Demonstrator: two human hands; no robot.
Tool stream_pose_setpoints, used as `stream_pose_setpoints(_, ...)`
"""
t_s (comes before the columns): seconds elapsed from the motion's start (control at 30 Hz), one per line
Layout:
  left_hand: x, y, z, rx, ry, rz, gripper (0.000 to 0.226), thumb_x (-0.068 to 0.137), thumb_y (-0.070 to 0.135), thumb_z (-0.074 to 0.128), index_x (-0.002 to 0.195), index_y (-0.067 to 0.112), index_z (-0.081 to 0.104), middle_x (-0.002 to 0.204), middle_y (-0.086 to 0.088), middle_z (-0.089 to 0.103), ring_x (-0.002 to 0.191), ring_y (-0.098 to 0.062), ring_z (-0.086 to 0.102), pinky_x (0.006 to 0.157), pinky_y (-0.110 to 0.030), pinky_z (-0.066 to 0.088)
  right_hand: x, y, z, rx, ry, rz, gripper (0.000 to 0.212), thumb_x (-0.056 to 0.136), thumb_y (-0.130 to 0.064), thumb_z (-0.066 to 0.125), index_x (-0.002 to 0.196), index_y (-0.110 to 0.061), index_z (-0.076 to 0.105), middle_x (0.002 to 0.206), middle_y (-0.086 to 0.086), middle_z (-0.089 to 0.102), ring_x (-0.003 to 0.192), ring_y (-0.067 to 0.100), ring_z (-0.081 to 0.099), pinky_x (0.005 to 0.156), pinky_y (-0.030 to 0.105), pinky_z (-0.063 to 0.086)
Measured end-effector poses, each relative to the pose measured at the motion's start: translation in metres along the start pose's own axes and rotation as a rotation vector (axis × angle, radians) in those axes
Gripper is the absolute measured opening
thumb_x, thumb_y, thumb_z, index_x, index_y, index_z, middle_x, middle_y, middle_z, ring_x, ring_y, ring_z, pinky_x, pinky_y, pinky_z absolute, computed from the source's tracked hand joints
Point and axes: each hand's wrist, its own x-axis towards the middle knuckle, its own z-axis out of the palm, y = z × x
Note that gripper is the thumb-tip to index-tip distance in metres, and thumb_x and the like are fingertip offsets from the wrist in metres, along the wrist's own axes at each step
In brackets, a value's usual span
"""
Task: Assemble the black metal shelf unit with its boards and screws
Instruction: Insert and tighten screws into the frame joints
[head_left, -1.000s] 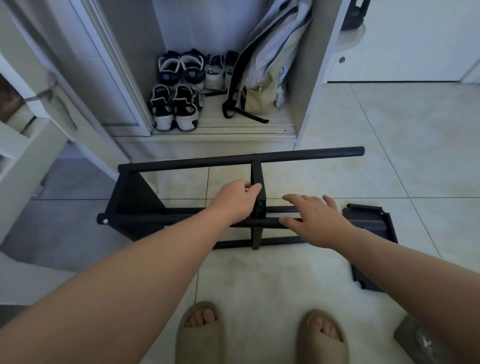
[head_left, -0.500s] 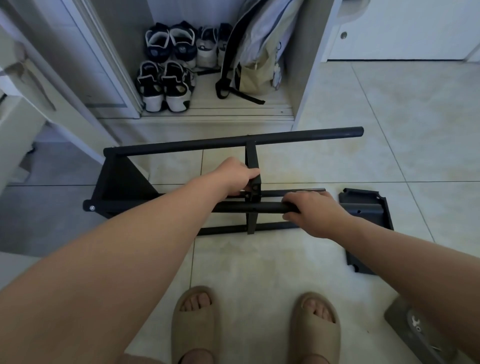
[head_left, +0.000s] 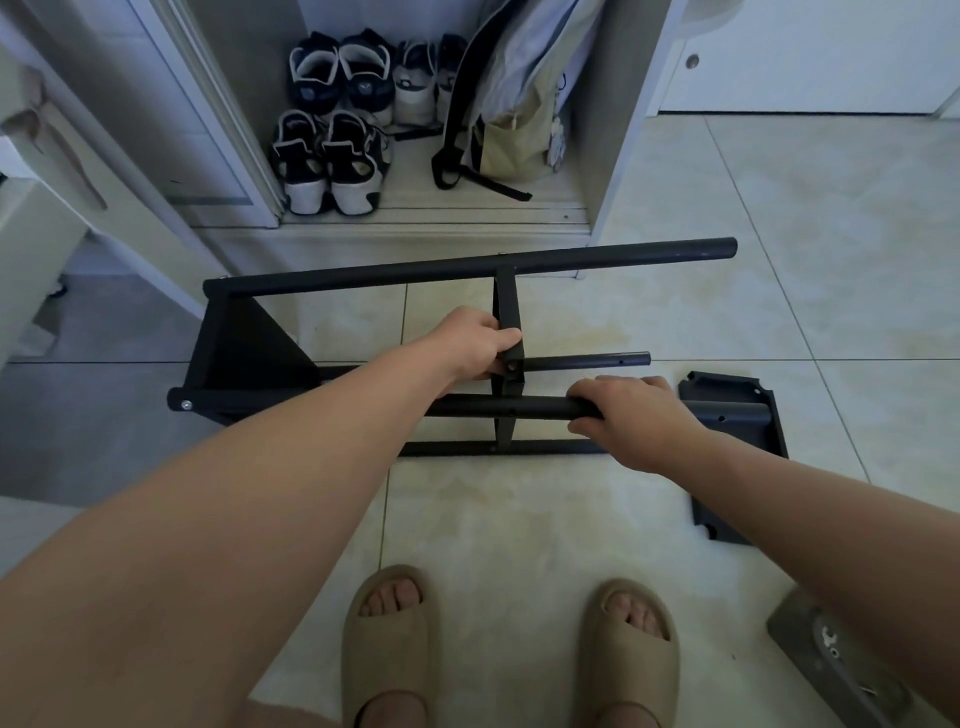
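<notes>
Black frame (head_left: 467, 265) lies on its side on the tiled floor (head_left: 519, 519). Left hand (head_left: 475, 343) grips its middle crosspiece (head_left: 506, 306). Right hand (head_left: 631, 415) curls over the near tube (head_left: 498, 408), just beside a loose panel (head_left: 737, 421) lying flat at the frame's right end.

Assembly under way: the left arm (head_left: 249, 499) and right arm (head_left: 821, 514), both bare, reach forward and down to the black metal frame (head_left: 467, 270). The left hand (head_left: 480, 343) grips the frame's upright middle strut. The right hand (head_left: 634, 415), just right of that strut, wraps over the frame's nearest bar, knuckles up. The left foot (head_left: 389, 597) and right foot (head_left: 636, 616) stand apart on the near side of the frame, toes toward it.
</notes>
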Motion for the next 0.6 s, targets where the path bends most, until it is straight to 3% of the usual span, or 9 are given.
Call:
stream_pose_setpoints(0.23, 0.003, -0.008, 0.004, 0.105, -0.019, -0.030, 0.025, 0.102, 0.028, 0.057, 0.113, 0.007, 0.066, 0.108, -0.012, 0.072, 0.098, -0.025, 0.071, 0.095, -0.039, 0.056, -0.002, -0.001, 0.004, -0.006, -0.012, -0.015, 0.015, 0.104, -0.040, 0.049, 0.111, -0.029, 0.057, 0.100, -0.009, 0.062, 0.093, 0.016, 0.055, 0.101, 0.037, 0.031)
stream_pose_setpoints(0.3, 0.004, -0.005, 0.003, 0.114, -0.020, -0.043, 0.025, 0.102, 0.028, 0.057, 0.112, 0.007, 0.066, 0.107, -0.010, 0.072, 0.090, -0.019, 0.072, 0.077, -0.028, 0.059, -0.002, -0.002, 0.001, -0.023, -0.021, -0.022, 0.016, 0.104, -0.041, 0.048, 0.113, -0.031, 0.057, 0.101, -0.008, 0.063, 0.096, 0.018, 0.057, 0.100, 0.037, 0.032)
stream_pose_setpoints(0.37, 0.002, -0.003, 0.003, 0.117, -0.031, -0.063, 0.023, 0.102, 0.027, 0.057, 0.113, 0.008, 0.066, 0.105, -0.007, 0.072, 0.078, -0.012, 0.071, 0.055, -0.017, 0.051, -0.003, -0.002, -0.001, -0.049, -0.035, -0.028, 0.017, 0.104, -0.043, 0.047, 0.113, -0.032, 0.057, 0.100, -0.008, 0.064, 0.093, 0.018, 0.057, 0.098, 0.037, 0.032)
stream_pose_setpoints(0.4, 0.001, -0.002, 0.003, 0.127, -0.034, -0.068, 0.023, 0.102, 0.027, 0.057, 0.113, 0.008, 0.066, 0.105, -0.006, 0.072, 0.076, -0.011, 0.071, 0.053, -0.016, 0.048, -0.003, -0.003, -0.002, -0.058, -0.038, -0.030, 0.017, 0.104, -0.043, 0.047, 0.112, -0.032, 0.057, 0.099, -0.009, 0.063, 0.091, 0.017, 0.056, 0.097, 0.036, 0.031)
stream_pose_setpoints(0.53, 0.001, -0.001, 0.002, 0.171, -0.045, -0.063, 0.023, 0.102, 0.028, 0.056, 0.112, 0.009, 0.066, 0.107, -0.008, 0.074, 0.078, -0.013, 0.073, 0.060, -0.021, 0.047, -0.004, -0.003, -0.007, -0.085, -0.026, -0.033, 0.017, 0.104, -0.043, 0.047, 0.110, -0.031, 0.058, 0.096, -0.009, 0.064, 0.087, 0.015, 0.054, 0.100, 0.035, 0.030)
stream_pose_setpoints(0.6, 0.001, 0.000, 0.000, 0.218, -0.049, -0.053, 0.026, 0.101, 0.030, 0.058, 0.110, 0.008, 0.068, 0.106, -0.010, 0.074, 0.088, -0.022, 0.074, 0.073, -0.029, 0.054, -0.005, -0.004, -0.009, -0.095, 0.006, -0.036, 0.018, 0.104, -0.044, 0.047, 0.110, -0.031, 0.057, 0.098, -0.009, 0.065, 0.087, 0.015, 0.055, 0.101, 0.035, 0.031)
